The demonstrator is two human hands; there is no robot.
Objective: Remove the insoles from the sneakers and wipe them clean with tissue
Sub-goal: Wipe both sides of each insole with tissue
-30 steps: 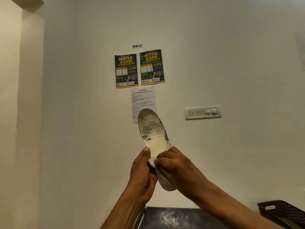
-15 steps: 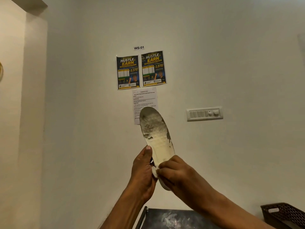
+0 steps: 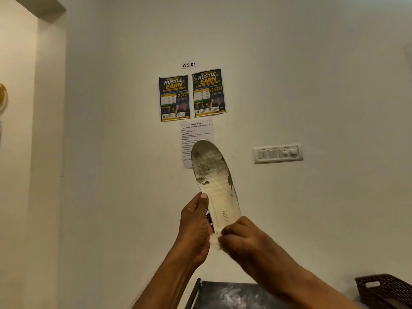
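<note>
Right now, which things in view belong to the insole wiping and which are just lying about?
Job: insole; tissue; left hand; right hand.

Idle: posters; task sheet; switch panel; basket; dark tabletop.

One insole (image 3: 215, 186), one tissue (image 3: 214, 240), and two hands: left (image 3: 195, 228), right (image 3: 247, 241). On the wall, two posters (image 3: 174, 98) (image 3: 209, 91), one printed sheet (image 3: 197, 132), one label (image 3: 188, 64), one switch panel (image 3: 278, 154). One basket (image 3: 384, 289), one worktop (image 3: 231, 295).
</note>
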